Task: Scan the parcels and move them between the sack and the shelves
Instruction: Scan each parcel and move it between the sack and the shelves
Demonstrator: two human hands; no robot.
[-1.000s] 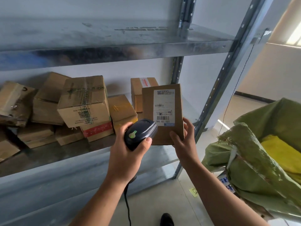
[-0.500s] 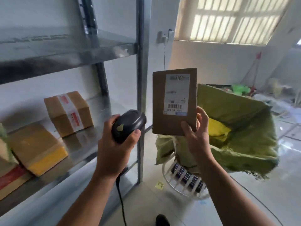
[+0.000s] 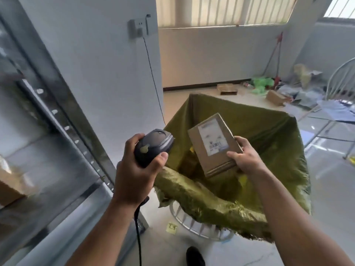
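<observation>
My right hand (image 3: 245, 157) grips a flat brown cardboard parcel (image 3: 213, 144) by its lower right corner, white label up, tilted over the open mouth of the green sack (image 3: 269, 135). My left hand (image 3: 136, 169) holds a black corded barcode scanner (image 3: 153, 145) just left of the parcel, above the sack's near rim. Something yellow shows deep inside the sack, mostly hidden by the parcel. The metal shelf unit (image 3: 63, 120) stands at the left, blurred, with a brown box (image 3: 11, 187) on its shelf.
The sack hangs on a white wire stand (image 3: 194, 225). A wall socket (image 3: 137, 28) with a cable sits on the wall behind. Loose cardboard, green bags and a white chair (image 3: 340, 77) litter the floor at the far right. My shoe (image 3: 195, 256) is at the bottom.
My view has swung right from the shelves to the sack. The parcel, upright before the scanner earlier, is now lowered and tilted over the sack's opening.
</observation>
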